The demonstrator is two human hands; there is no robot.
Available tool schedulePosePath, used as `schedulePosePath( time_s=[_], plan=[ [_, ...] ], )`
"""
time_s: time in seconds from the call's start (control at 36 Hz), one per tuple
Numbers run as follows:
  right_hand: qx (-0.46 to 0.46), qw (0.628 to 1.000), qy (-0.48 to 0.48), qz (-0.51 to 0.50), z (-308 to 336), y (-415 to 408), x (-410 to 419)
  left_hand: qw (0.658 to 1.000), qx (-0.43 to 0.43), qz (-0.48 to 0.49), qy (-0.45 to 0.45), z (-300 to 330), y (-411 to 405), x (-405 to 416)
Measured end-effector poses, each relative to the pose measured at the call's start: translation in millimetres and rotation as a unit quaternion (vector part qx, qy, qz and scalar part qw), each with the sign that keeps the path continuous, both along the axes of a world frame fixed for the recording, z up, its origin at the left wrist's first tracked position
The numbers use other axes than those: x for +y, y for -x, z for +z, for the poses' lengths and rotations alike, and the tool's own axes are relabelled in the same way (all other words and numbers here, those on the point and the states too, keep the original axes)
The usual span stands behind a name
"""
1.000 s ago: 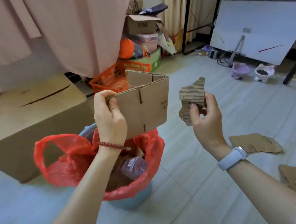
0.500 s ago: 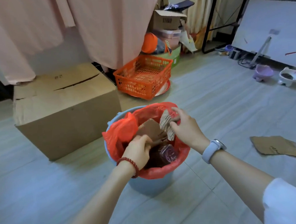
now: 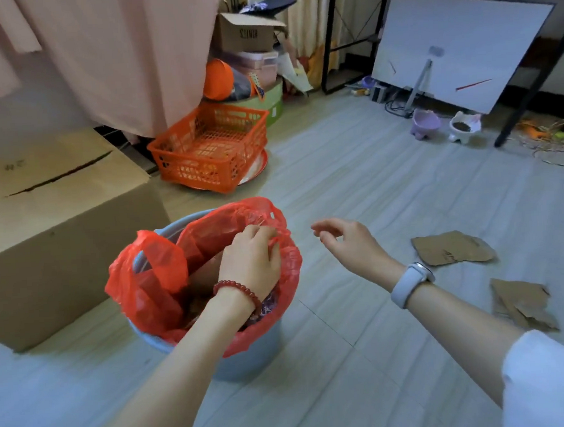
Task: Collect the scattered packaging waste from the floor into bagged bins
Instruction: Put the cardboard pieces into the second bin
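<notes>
Change: a second ago each hand held cardboard above the bin; now both pieces are gone from the hands, and brown cardboard shows inside the bag. That load looks delivered, so the next scraps can be fetched.
Left hand (image 3: 249, 265): reaches down into the bin's mouth, palm down, wrist bent, a red bead bracelet at the wrist. Its fingers curl at the far edge of the bag (image 3: 152, 280) and seem to pinch the red plastic; whether they truly grip it I cannot tell for sure.
Right hand (image 3: 345, 242): empty, in the air just right of the bin, touching nothing. Fingers relaxed and lightly spread, a pale watch on the wrist, forearm coming in from the lower right.
Bin (image 3: 246, 360): blue, round, upright on the floor, lined with the red bag, which drapes loosely over the rim.
Waste left: two cardboard scraps on the floor to the right, well apart from the bin, one flat scrap (image 3: 453, 248), one torn scrap (image 3: 524, 304) nearer the viewer.
Surroundings: a big closed box (image 3: 56, 220) left of the bin; an orange basket (image 3: 210, 148) behind it.
</notes>
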State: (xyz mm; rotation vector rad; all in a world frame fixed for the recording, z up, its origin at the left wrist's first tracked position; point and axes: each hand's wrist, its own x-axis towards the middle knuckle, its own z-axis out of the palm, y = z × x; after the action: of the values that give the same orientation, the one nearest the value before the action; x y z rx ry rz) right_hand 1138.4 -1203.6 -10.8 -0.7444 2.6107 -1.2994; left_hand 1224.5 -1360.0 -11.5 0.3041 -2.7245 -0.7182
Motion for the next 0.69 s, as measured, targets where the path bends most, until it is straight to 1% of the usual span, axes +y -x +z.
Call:
schedulePosePath(
  time_s=[0.06, 0.11, 0.22, 0.31, 0.36, 0.47, 0.56, 0.64, 0.69],
  plan=[
    [-0.028, 0.999, -0.008, -0.037, -4.9, 11.5, 36.1, 0.999, -0.002, -0.036, 0.001, -1.0, 18.9, 33.1],
    [-0.054, 0.995, -0.018, -0.076, -17.2, 20.0, 80.3, 0.996, -0.027, -0.081, -0.006, -10.5, 35.1, 73.0],
    [-0.102, 0.981, -0.058, -0.153, -58.4, 20.3, 182.8, 0.98, -0.127, -0.15, -0.013, -48.7, 59.3, 157.9],
    [-0.122, 0.965, -0.087, -0.213, -93.6, 11.8, 262.0, 0.96, -0.209, -0.184, -0.031, -85.2, 73.8, 220.1],
    [-0.144, 0.949, -0.108, -0.257, -119.7, 6.4, 317.6, 0.946, -0.248, -0.205, -0.037, -109.9, 83.4, 261.6],
    [-0.142, 0.901, -0.221, -0.345, -174.4, -4.7, 424.7, 0.918, -0.314, -0.239, -0.041, -156.0, 100.3, 336.3],
    [-0.134, 0.849, -0.317, -0.401, -199.4, -13.3, 490.0, 0.905, -0.34, -0.252, -0.034, -186.5, 115.9, 381.8],
    [-0.144, 0.791, -0.433, -0.409, -217.4, -17.8, 543.0, 0.899, -0.353, -0.257, -0.014, -209.0, 135.5, 420.7],
    [-0.172, 0.755, -0.481, -0.411, -227.5, -15.6, 571.3, 0.903, -0.349, -0.252, -0.006, -220.8, 152.3, 443.6]
  ],
)
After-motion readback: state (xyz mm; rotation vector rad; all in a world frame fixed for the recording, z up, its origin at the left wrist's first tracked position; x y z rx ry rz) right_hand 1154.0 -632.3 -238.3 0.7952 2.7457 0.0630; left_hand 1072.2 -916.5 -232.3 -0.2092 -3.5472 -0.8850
